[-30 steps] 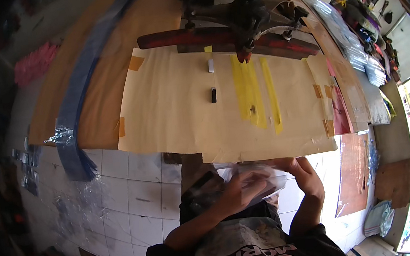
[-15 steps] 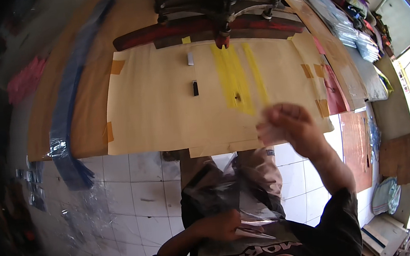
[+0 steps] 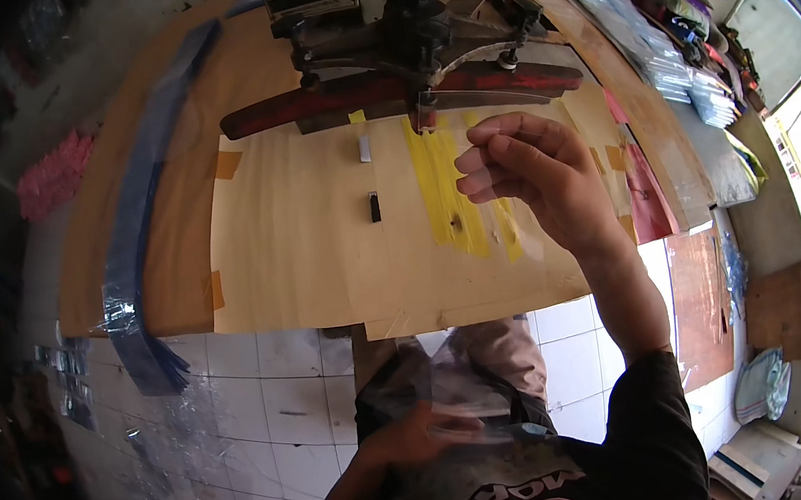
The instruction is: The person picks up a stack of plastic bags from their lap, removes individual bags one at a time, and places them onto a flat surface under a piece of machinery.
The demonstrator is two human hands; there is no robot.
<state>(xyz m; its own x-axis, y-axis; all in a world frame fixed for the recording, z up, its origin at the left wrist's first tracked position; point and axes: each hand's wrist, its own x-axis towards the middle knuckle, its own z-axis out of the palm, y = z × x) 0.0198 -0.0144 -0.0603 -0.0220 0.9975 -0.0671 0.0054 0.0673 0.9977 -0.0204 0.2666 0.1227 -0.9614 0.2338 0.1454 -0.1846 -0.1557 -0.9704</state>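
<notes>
My right hand [image 3: 544, 171] is raised over the right part of the tan paper-covered board [image 3: 294, 261]. Its thumb and fingers are pinched together; something thin and see-through seems to be between them, too faint to make out. Beneath and beside it run yellow tape strips [image 3: 450, 206], with a dark spot on one. At my lap, my left hand [image 3: 415, 436] is smeared by motion, its fingers on clear plastic film [image 3: 474, 394] that lies over my legs. Two small blocks, one pale [image 3: 364, 149] and one black [image 3: 375, 207], sit on the board left of the tape.
A machine with a curved red-and-black bar [image 3: 326, 102] stands across the board's far edge. Long blue plastic strips [image 3: 138, 209] hang over the left side. Clear plastic packs [image 3: 641, 29] lie at the far right. White tiled floor [image 3: 239, 384] shows below the board.
My right hand has moved up and away from me, from the board's near edge to beside the machine. My left hand has shifted slightly left, its fingers extending. The whole view has tilted a little.
</notes>
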